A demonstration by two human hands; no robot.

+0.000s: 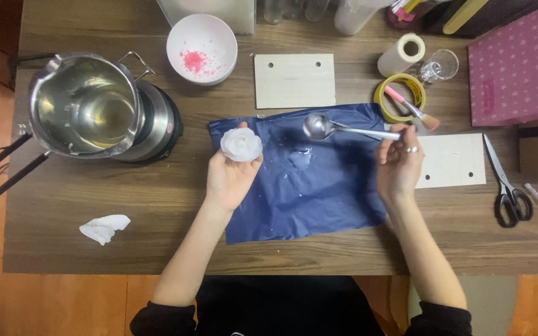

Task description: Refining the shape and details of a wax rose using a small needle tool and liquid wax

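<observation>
White flower in left hand; spoon in right hand.

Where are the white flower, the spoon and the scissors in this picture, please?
white flower [241, 144], head view, on the middle of its petals, in the left hand.
spoon [317, 126], head view, on its bowl; right hand holds the handle.
scissors [513, 204], head view, on the black handles.

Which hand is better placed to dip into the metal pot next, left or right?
Right, probably. The right hand already holds the spoon, bowl end pointing toward the metal pot. The left hand sits nearer the pot but is full, cradling the white flower over the blue sheet.
</observation>
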